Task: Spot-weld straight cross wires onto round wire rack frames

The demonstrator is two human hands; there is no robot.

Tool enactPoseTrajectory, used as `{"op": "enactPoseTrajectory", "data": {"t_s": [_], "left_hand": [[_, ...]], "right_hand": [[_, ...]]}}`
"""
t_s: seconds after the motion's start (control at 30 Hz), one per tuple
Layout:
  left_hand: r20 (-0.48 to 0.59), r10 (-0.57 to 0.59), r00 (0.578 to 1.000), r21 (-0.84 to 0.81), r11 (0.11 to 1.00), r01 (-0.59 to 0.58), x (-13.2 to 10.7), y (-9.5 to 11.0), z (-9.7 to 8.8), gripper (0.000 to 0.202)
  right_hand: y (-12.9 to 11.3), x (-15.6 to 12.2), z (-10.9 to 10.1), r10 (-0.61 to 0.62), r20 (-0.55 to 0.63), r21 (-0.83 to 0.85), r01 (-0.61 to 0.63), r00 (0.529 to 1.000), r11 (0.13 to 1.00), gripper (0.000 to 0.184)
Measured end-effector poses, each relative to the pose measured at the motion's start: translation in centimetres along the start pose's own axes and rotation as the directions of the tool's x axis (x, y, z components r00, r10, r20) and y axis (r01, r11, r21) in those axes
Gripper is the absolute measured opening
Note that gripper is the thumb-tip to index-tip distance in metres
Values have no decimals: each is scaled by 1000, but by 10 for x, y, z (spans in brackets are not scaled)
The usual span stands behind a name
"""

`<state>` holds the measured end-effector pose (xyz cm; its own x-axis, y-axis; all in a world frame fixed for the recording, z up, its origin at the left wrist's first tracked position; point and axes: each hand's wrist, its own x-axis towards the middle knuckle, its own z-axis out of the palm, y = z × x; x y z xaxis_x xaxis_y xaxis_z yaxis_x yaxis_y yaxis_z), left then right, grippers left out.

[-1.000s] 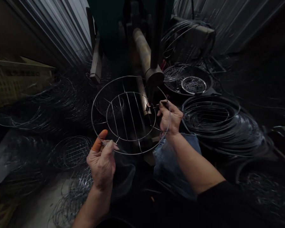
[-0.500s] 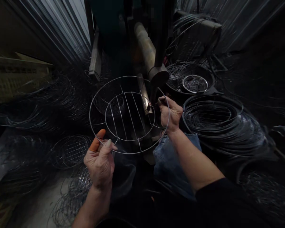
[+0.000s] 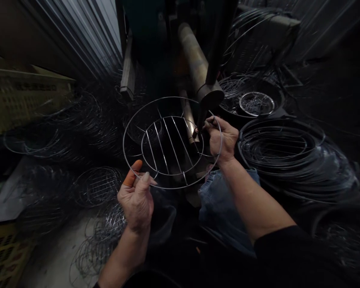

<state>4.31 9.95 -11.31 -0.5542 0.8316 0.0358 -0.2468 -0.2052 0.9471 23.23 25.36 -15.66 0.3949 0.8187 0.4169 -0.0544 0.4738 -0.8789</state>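
Observation:
I hold a round wire rack (image 3: 168, 146), two rings joined by straight bars, level in front of me. My left hand (image 3: 136, 200) pinches its near rim, with an orange cot on one fingertip. My right hand (image 3: 222, 138) is closed on the rack's far right side, pinching a thin wire piece right under the dark upper electrode (image 3: 208, 98) of a spot welder. A brass-coloured lower arm (image 3: 193, 66) of the machine runs beneath the rack.
Stacks of large wire rings (image 3: 288, 156) lie at the right. A dark bowl (image 3: 255, 104) holding small wire bits sits behind them. Finished racks (image 3: 97, 186) and loose rings are piled on the left. A yellow crate (image 3: 21, 100) stands far left.
The rack and both hands have kept their grip and pose. My view has shifted a little, so everything sits slightly further right in the picture.

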Motion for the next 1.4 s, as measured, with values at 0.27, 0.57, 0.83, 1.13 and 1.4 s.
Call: {"op": "enactPoseTrajectory", "data": {"t_s": [0.27, 0.57, 0.83, 1.13, 1.4], "left_hand": [[-87, 131, 988, 39, 991, -128, 40, 7, -23, 33], [107, -63, 992, 132, 990, 49, 101, 26, -5, 27], [76, -214, 974, 89, 974, 207, 49, 37, -21, 34], [71, -223, 972, 39, 975, 221, 34, 36, -17, 30], [-37, -247, 968, 1, 969, 247, 11, 32, -15, 30]], "right_hand": [[-27, -32, -39, 112, 146, 22, -116, 983, 993, 28], [-51, -78, -42, 122, 44, -34, -120, 992, 992, 13], [-45, -71, -37, 169, -90, 112, -159, 981, 981, 20], [-39, -63, -43, -114, -124, -128, 98, 986, 987, 17], [-28, -53, -37, -193, -194, -311, 127, 962, 942, 25]]}}
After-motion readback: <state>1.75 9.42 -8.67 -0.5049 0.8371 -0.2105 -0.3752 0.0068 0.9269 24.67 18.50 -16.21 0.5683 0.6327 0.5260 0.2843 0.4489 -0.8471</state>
